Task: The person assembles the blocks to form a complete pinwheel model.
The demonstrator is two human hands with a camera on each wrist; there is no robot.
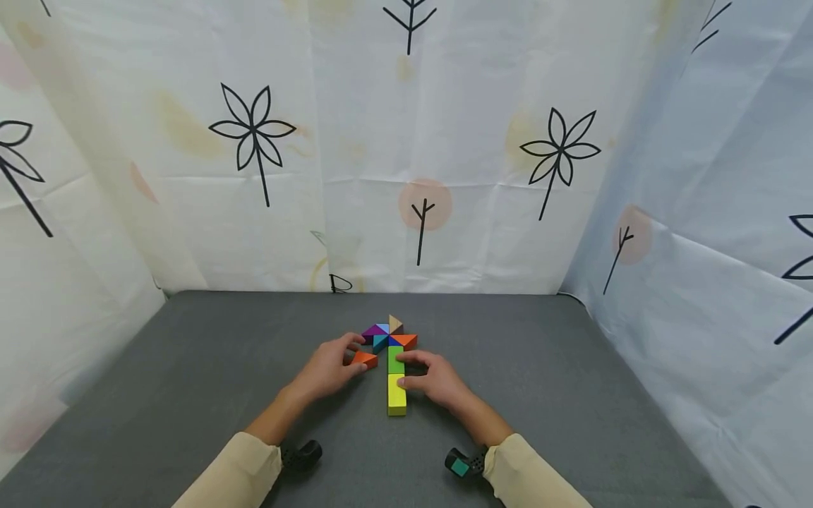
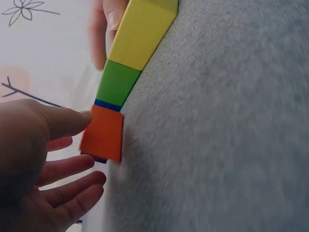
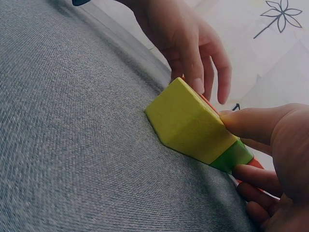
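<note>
Several coloured toy blocks lie together on a grey cloth. A yellow block (image 1: 396, 395) and a green block (image 1: 395, 360) form a straight stem below a cluster of triangular blocks. My left hand (image 1: 332, 365) is left of the cluster, its thumb touching an orange triangular block (image 1: 365, 359) and its fingers spread near a purple triangular block (image 1: 375, 329). From the other side, my right hand (image 1: 438, 381) touches the stem, its thumb on the yellow block and a fingertip on the green one. Undersides of the blocks are hidden.
Teal (image 1: 380, 343), wooden-coloured (image 1: 395, 325) and second orange (image 1: 406, 341) triangles make up the cluster, with blue ones among them. A grey cloth surface (image 1: 540, 395) lies under everything. White patterned fabric (image 1: 470, 240) hangs behind and at both sides.
</note>
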